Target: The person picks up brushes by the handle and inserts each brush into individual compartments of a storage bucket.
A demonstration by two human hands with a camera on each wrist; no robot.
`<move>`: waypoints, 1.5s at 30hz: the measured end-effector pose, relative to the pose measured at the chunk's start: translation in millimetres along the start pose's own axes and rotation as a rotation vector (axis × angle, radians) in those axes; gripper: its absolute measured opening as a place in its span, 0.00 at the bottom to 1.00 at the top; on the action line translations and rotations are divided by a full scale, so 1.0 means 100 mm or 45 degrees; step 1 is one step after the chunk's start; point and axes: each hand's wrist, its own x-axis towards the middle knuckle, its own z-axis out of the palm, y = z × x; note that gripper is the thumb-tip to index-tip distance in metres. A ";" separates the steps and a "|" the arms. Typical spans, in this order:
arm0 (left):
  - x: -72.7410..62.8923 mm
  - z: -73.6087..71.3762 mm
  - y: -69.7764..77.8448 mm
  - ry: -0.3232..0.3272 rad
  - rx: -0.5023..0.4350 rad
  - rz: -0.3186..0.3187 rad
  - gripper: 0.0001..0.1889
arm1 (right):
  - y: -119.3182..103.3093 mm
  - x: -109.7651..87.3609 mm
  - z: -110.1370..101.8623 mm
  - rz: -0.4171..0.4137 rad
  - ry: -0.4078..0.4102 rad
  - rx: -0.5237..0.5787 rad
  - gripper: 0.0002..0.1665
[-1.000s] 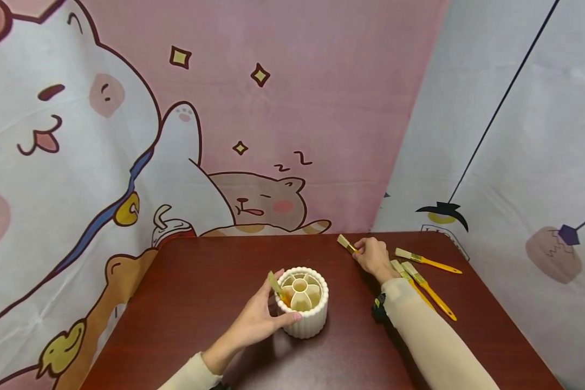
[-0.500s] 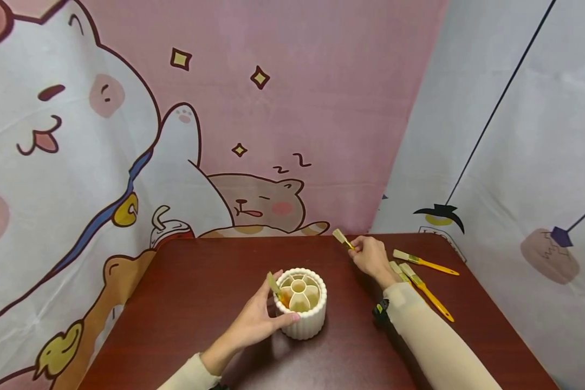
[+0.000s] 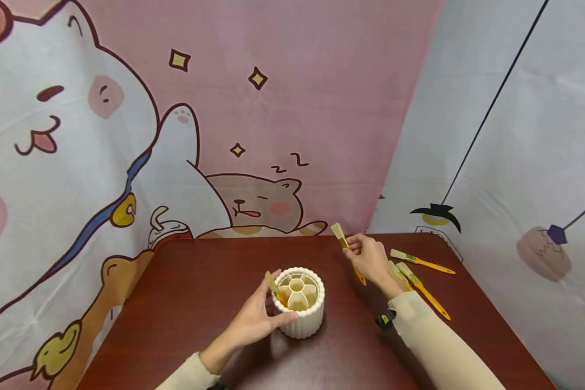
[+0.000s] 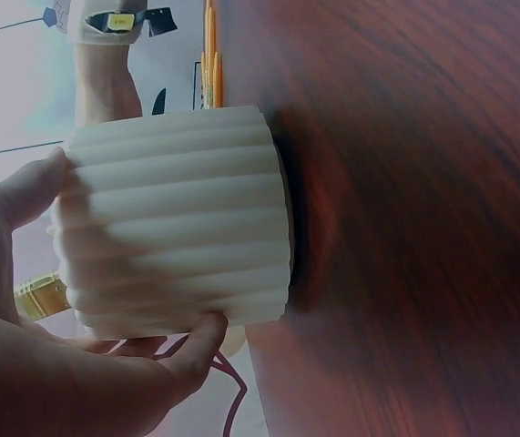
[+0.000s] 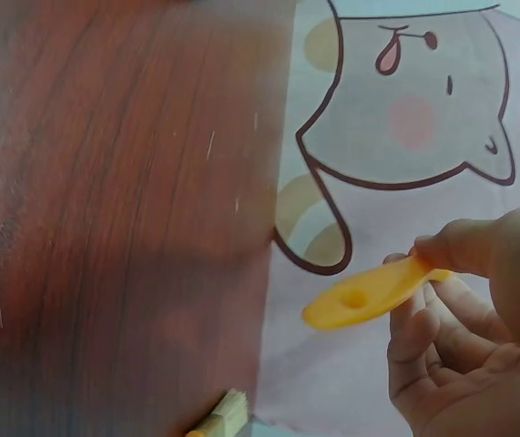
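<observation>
A white ribbed round holder (image 3: 306,320) with a beaded rim and petal-like compartments stands on the table. My left hand (image 3: 253,324) grips its left side, the thumb at the front; the left wrist view shows fingers spread around the ribbed wall (image 4: 178,218). One paintbrush (image 3: 271,281) leans bristles-up in the holder's left compartment. Toward the back, my right hand (image 3: 372,261) pinches another paintbrush (image 3: 339,235), bristles tilted up and left. Its yellow handle end (image 5: 355,300), with a hole in it, sticks out below the fingers in the right wrist view.
To the right of my right hand, a yellow-handled paintbrush (image 3: 423,261) lies on the dark red table (image 3: 200,292). Two more lie closer, one paintbrush (image 3: 425,292) in full view, the other partly under the sleeve (image 3: 419,319). A cartoon-printed cloth (image 3: 341,108) hangs behind.
My right hand has lifted the paintbrush from the table and tipped it more upright, so its handle end now shows below the hand. The left hand stays on the holder.
</observation>
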 end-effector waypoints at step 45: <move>-0.01 0.01 0.01 -0.003 -0.055 -0.020 0.58 | -0.85 -0.61 -0.50 -0.225 0.063 0.230 0.09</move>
